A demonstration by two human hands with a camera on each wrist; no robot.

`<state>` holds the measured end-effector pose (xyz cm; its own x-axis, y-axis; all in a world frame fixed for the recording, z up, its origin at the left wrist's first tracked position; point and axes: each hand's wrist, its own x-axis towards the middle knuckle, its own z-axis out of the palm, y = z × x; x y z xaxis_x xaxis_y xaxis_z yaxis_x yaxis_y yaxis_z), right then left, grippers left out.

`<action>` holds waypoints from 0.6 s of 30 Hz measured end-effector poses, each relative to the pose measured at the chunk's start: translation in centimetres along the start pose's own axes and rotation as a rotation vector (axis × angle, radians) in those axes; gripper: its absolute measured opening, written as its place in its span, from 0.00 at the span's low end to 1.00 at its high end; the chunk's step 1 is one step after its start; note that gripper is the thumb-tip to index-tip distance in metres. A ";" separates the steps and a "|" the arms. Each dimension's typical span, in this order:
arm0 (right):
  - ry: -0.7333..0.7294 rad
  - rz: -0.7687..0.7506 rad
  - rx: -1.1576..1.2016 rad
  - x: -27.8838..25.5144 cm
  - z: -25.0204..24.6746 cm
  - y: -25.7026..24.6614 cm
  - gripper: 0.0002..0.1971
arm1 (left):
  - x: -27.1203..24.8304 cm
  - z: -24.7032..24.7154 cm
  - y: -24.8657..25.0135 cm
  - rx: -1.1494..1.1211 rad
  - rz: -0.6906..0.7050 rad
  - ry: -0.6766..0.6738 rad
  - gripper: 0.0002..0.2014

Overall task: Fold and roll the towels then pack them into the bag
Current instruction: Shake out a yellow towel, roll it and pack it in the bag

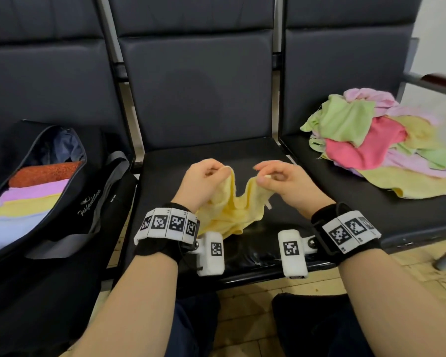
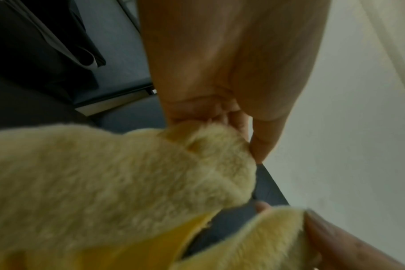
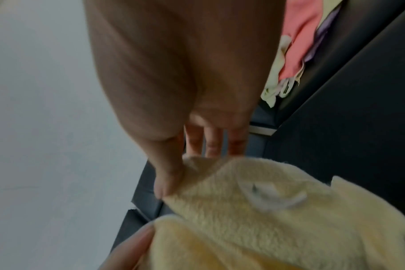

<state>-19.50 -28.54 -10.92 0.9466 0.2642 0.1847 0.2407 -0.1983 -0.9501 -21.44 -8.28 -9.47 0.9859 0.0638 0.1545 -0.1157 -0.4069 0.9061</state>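
Note:
A pale yellow towel hangs crumpled over the middle seat, held up by both hands. My left hand pinches one top edge of it, thumb against fingers. A short way to the right, my right hand pinches another top edge. The cloth sags in a V between them. In the left wrist view the yellow towel fills the lower half under the pinching fingers. In the right wrist view the towel shows a small white label.
An open black bag lies on the left seat, with several rolled towels inside in orange, pink, yellow and light blue. A loose pile of towels in green, pink and yellow covers the right seat. A chair armrest stands far right.

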 end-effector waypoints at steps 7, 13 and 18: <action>-0.158 0.002 0.207 -0.3 1.1 -0.6 0.04 | -0.5 1.5 1.2 -0.174 0.053 -0.122 0.03; 0.268 -0.026 0.054 0.0 0.3 -0.4 0.09 | -0.2 1.6 0.3 -0.019 0.073 -0.139 0.03; 0.579 -0.052 0.013 0.4 -1.2 -0.3 0.07 | 0.0 1.6 -1.3 0.234 0.070 -0.291 0.03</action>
<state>-18.94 -29.53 -10.21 0.8976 -0.2863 0.3351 0.2910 -0.1862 -0.9384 -21.07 -9.21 -11.24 0.9735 -0.2196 0.0641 -0.1867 -0.6006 0.7774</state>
